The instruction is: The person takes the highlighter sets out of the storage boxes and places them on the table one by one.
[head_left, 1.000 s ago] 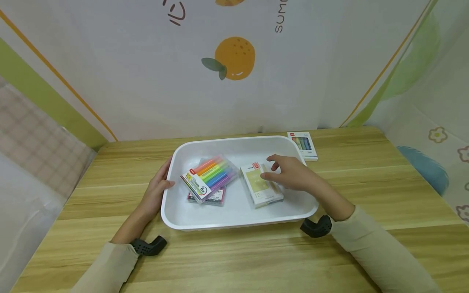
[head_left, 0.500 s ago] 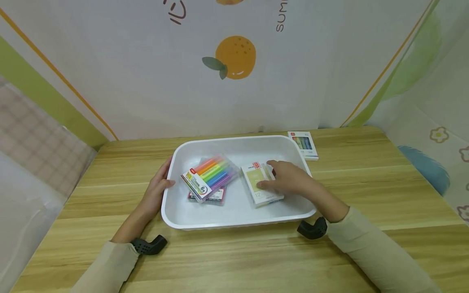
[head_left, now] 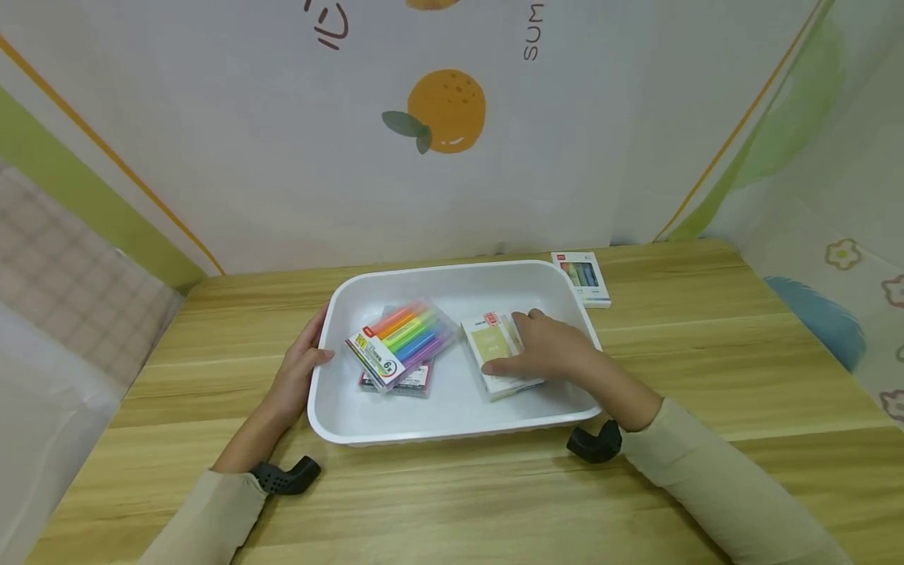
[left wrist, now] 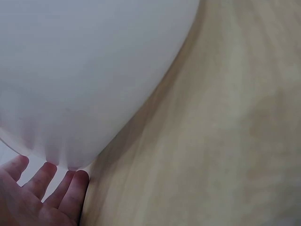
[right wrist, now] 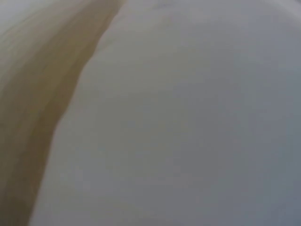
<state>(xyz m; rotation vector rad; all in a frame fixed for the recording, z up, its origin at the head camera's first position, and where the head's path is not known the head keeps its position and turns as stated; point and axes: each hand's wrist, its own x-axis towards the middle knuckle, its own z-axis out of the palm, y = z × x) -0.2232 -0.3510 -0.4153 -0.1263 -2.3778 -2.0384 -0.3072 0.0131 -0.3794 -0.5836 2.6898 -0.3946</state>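
Observation:
A white plastic basin (head_left: 395, 428) sits on the wooden table. My left hand (head_left: 293, 380) holds its left side, thumb over the rim, and in the left wrist view the fingertips (left wrist: 44, 169) touch the outer wall. Inside lies a clear pack of rainbow-coloured markers (head_left: 406, 341), on top of another flat clear pack (head_left: 417, 382). To its right is a white box with a yellow-green panel (head_left: 490, 345). My right hand (head_left: 554, 349) reaches over this box and grips it, thumb near its left edge; the other fingertips are partly hidden. The right wrist view shows only the blurred basin wall.
A white box with a window showing coloured sticks (head_left: 582, 276) lies on the table behind the basin's back right corner. A printed cloth with an orange (head_left: 447, 110) hangs along the table's back edge.
My right hand has come down over the white box, its thumb moving left across the top and its fingers closing in. The left hand stays on the basin. The head view shifts slightly.

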